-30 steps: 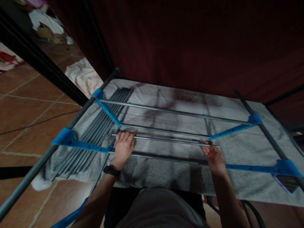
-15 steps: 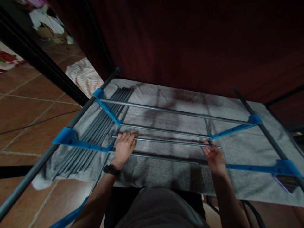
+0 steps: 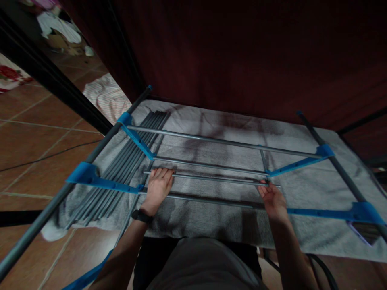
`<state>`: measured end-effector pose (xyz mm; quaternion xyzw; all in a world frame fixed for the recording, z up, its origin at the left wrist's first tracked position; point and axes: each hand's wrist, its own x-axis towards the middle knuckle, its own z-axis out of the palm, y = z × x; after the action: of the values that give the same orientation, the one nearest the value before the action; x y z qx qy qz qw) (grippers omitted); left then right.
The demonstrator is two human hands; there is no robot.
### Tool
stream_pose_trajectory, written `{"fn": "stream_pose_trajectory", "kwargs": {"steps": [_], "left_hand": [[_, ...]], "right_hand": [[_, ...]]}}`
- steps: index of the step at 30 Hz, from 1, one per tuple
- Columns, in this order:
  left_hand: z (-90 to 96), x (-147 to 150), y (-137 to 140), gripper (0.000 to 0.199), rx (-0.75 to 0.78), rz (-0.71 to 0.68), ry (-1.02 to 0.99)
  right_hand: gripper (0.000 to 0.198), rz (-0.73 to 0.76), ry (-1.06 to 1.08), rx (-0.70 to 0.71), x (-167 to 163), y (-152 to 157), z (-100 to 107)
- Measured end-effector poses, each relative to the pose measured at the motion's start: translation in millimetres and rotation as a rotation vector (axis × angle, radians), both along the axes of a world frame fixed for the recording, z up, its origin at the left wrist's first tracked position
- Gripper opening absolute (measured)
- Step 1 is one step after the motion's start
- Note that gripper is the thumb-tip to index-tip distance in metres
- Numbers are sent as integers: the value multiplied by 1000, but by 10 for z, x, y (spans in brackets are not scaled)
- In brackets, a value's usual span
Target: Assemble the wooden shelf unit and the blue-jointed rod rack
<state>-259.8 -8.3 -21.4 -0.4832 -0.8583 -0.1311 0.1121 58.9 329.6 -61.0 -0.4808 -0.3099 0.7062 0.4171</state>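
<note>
Both hands hold one thin grey metal rod (image 3: 211, 178), which runs crosswise inside a rack frame of grey tubes and blue plastic brackets. My left hand (image 3: 159, 186), with a dark band on the wrist, is closed over the rod near its left end. Near the right end, my right hand (image 3: 272, 197) pinches the rod from below, palm partly up. A fixed crossbar (image 3: 208, 166) lies just beyond the held rod, and another crossbar (image 3: 211, 201) runs on the near side. Blue brackets (image 3: 105, 183) join the crossbars to the thick side tube (image 3: 104, 143) at the left.
Several loose grey rods (image 3: 127, 161) lie side by side on the grey blanket (image 3: 196, 221), under the frame's left part. A phone-like object (image 3: 364, 231) rests at the right edge. A dark red curtain (image 3: 242, 60) hangs behind. Tiled floor (image 3: 39, 133) shows at left.
Hardly anything differs. The rod's left end and my left hand have shifted very slightly upward in the view; both hands keep their hold.
</note>
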Motion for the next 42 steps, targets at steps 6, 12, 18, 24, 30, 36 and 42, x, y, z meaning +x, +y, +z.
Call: {"fn": "stream_pose_trajectory", "kwargs": {"steps": [6, 12, 18, 24, 30, 36, 42], "left_hand": [[2, 5, 4, 28, -5, -9, 16], [-18, 8, -3, 28, 32, 2, 50], [-9, 8, 12, 29, 46, 13, 79], [-18, 4, 17, 28, 59, 22, 57], [-25, 2, 7, 28, 63, 11, 35], [-8, 4, 2, 31, 45, 0, 19], [-20, -3, 6, 32, 45, 1, 5]], "right_hand": [[4, 10, 3, 14, 19, 18, -29], [3, 28, 9, 21, 31, 18, -19], [5, 8, 29, 11, 14, -4, 2], [9, -9, 24, -8, 15, 4, -4], [8, 9, 21, -17, 23, 5, 6], [7, 12, 9, -20, -1, -5, 45], [5, 0, -4, -11, -20, -23, 54]]}}
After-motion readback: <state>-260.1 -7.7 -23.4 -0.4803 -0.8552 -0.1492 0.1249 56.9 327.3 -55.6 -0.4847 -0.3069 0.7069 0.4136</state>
